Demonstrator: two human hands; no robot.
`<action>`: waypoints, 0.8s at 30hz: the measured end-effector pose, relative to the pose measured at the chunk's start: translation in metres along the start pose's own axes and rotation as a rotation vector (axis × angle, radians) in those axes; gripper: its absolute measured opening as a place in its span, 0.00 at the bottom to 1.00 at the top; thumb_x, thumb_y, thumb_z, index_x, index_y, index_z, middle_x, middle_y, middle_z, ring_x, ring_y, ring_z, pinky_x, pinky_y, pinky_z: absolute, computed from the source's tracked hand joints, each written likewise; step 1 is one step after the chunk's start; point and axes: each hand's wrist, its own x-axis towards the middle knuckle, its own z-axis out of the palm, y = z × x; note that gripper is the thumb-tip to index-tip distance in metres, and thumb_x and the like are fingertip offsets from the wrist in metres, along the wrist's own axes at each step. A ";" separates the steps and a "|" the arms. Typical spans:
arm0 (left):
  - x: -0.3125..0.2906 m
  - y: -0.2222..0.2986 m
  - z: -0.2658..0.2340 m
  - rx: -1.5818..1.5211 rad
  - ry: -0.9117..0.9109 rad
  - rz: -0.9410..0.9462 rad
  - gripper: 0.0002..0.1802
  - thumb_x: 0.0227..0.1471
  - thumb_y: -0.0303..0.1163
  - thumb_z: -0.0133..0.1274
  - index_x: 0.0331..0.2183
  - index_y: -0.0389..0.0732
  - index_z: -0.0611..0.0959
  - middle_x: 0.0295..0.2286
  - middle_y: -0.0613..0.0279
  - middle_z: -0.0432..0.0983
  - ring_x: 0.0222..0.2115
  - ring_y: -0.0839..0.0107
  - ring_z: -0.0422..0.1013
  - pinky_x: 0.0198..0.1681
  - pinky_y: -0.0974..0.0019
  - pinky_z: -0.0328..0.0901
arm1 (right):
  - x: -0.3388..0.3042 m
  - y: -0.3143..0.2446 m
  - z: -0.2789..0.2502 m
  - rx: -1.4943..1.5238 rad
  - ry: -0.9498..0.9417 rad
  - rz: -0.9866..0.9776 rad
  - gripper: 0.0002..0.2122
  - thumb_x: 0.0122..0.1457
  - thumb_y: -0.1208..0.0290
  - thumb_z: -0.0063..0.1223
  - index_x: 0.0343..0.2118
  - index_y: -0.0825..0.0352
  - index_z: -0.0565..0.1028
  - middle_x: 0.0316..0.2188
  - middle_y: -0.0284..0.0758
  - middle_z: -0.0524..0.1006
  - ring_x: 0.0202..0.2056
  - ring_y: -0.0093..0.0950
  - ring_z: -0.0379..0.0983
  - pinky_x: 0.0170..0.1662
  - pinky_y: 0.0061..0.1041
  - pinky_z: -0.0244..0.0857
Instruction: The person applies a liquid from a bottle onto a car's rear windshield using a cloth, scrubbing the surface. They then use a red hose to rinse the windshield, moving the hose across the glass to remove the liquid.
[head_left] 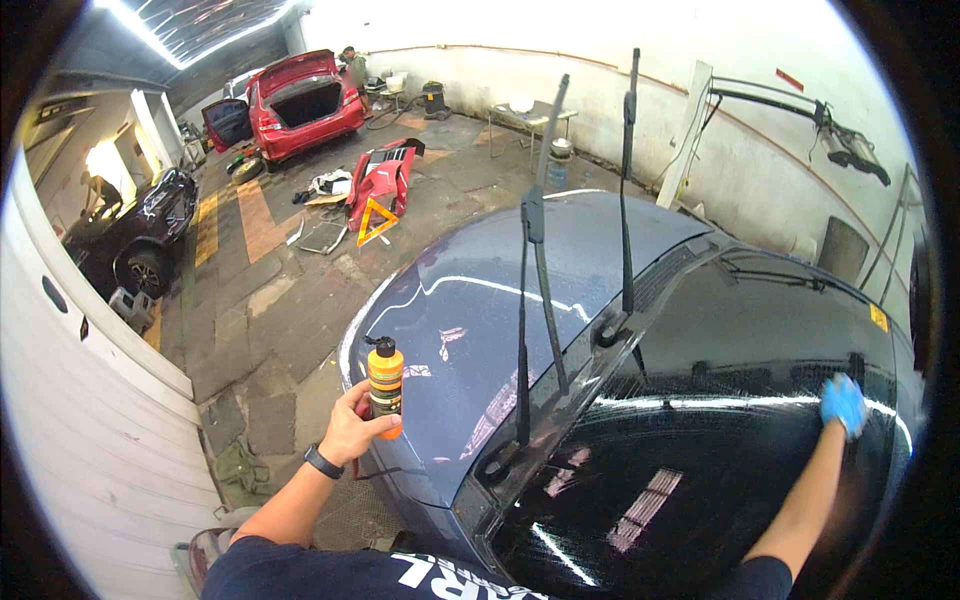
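Observation:
My left hand (352, 428) is wrapped round an orange bottle (386, 392) with a black flip cap, held upright beside the blue-grey bonnet (455, 320). A dark watch band sits on that wrist. Far to the right, my right hand (843, 408) is on the dark windscreen (690, 440), near its far edge. Something blue, a glove or a cloth, covers this hand; it is blurred, so its fingers do not show clearly. Streaks and fine marks lie on the glass around it. Two wiper arms (533, 215) stand raised off the windscreen.
A red car (300, 105) with its boot up stands at the back left, a person (355, 75) beside it. A red bumper (382, 180) and a warning triangle (377, 222) are on the floor. White panelling (90, 400) runs along my left. A dark vehicle (140, 235) stands beyond.

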 end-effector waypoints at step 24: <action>-0.028 -0.015 0.008 -0.142 -0.179 0.129 0.36 0.50 0.19 0.67 0.60 0.35 0.73 0.45 0.59 0.79 0.42 0.70 0.77 0.49 0.64 0.72 | -0.160 -0.243 0.085 0.145 0.303 -0.091 0.18 0.59 0.54 0.52 0.38 0.61 0.87 0.38 0.39 0.85 0.48 0.39 0.80 0.59 0.45 0.63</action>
